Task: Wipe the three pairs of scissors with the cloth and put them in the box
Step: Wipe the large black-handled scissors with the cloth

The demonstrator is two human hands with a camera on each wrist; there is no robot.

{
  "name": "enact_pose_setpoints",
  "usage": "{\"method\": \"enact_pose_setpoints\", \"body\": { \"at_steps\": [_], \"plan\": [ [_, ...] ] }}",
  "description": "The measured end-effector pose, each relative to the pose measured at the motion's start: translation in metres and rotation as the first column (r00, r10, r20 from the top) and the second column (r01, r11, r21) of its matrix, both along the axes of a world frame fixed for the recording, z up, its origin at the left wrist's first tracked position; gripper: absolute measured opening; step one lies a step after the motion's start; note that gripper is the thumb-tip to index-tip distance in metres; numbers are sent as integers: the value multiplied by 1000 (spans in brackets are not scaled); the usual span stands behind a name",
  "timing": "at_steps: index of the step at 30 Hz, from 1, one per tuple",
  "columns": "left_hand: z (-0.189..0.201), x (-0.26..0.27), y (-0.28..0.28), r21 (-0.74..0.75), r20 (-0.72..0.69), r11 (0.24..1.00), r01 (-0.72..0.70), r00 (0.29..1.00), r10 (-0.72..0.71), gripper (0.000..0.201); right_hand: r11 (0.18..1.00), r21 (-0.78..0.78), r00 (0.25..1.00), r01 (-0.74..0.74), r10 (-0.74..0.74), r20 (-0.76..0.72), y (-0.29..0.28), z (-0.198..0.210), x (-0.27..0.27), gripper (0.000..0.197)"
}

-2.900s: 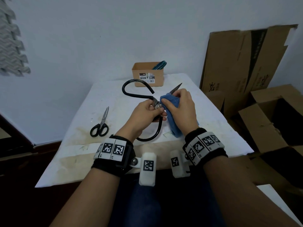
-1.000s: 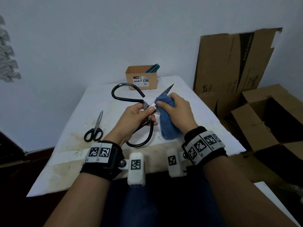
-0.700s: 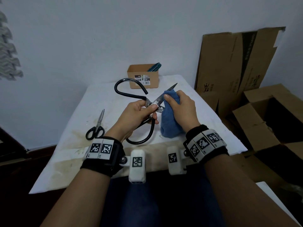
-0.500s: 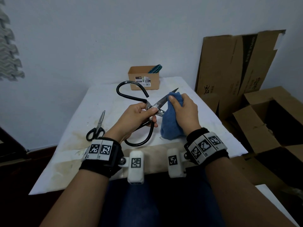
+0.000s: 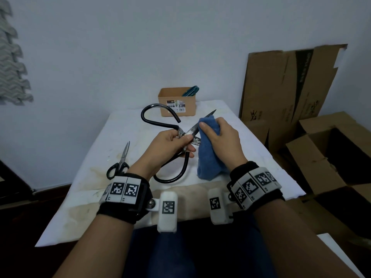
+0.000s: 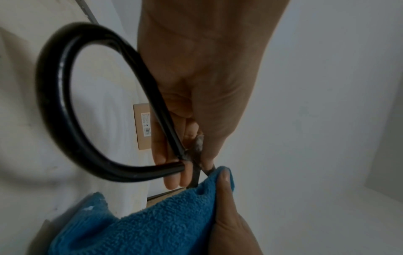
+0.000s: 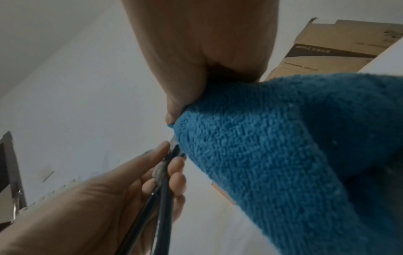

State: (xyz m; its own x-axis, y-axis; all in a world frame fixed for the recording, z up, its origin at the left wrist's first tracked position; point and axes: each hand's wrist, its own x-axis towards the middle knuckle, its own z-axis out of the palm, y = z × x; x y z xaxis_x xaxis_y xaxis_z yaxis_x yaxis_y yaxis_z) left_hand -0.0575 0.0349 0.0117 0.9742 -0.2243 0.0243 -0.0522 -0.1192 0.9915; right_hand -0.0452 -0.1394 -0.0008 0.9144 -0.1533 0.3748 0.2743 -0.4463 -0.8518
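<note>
While small black scissors lie on the counter at left, the left hand grips the large scissors near the pivot; the right hand pinches the blue cloth round the blade, the box beyond.

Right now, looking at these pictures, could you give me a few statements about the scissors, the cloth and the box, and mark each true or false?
1. The left hand holds the big scissors near the pivot. True.
2. The cloth is red. False: it is blue, gripped by the right hand and wrapped round a blade.
3. The small scissors are in the box. False: they lie on the table, left of the hands.
4. Teal handles stick up out of the box. True.
5. The box stands at the table's near edge. False: it stands at the far edge, by the wall.
</note>
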Motion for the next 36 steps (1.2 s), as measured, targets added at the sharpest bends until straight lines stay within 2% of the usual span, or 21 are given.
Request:
{"method": "enact_pose_setpoints", "body": {
  "at_steps": [5, 10, 19, 24, 29, 32, 36],
  "plan": [
    [2, -1, -4, 9, 19, 999, 32, 999, -33, 20, 999, -36, 1000, 16, -15, 22, 4, -1, 2, 40],
    [2, -6, -6, 23, 55, 998, 58, 997, -59, 7, 997, 82, 999, 8, -5, -32, 2, 1, 2, 38],
    [4, -6, -8, 103, 101, 993, 60, 992, -70, 12, 992, 116, 998, 44, -38, -57, 1, 6, 1, 33],
    [2, -6, -6, 71, 89, 993, 90, 991, -97, 11, 992, 106, 995, 72, -64, -75, -3, 6, 2, 36],
    [4, -7, 0, 94, 99, 993, 68, 992, -77, 15, 964, 244, 992, 110, -89, -93, -11, 6, 2, 35],
    [4, -4, 5, 107, 95, 992, 63, 993, -73, 19, 942, 321, 983, 98, -42, -178, -16, 11, 0, 36],
    [1, 1, 7, 85, 59, 993, 82, 994, -87, 18, 969, 247, 974, 22, 35, -225, -22, 20, -1, 23]
  ]
}}
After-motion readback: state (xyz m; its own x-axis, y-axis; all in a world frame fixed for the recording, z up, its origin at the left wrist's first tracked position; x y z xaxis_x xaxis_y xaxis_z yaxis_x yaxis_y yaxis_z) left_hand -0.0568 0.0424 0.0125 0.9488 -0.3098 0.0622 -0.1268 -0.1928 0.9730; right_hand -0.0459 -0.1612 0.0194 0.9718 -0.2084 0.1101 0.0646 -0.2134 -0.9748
